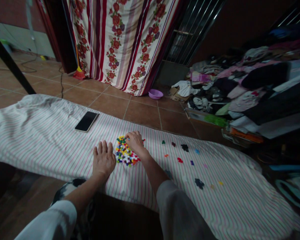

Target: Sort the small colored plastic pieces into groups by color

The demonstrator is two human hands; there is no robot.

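A heap of small multicoloured pieces (126, 154), like little blocks or beads, lies on the striped cloth (52, 136). Flat on the cloth at the heap's left edge rests my left hand (103, 159), its fingers stretched out and nothing in it. Over the heap's upper right part is my right hand (135, 141), fingers bent down and drawn together among the pieces; what they pinch, if anything, is too small to make out. To the right lie little groups sorted by colour, among them black pieces (184, 147), red pieces (180, 160) and dark blue-grey pieces (199, 183).
A phone (86, 121) lies on the cloth at the left. Beyond it, a floral curtain (120, 43) hangs above the tiled floor, with a purple basin (155, 94) and a red broom (79, 74) nearby. Heaped clothes (235, 80) fill the right side.
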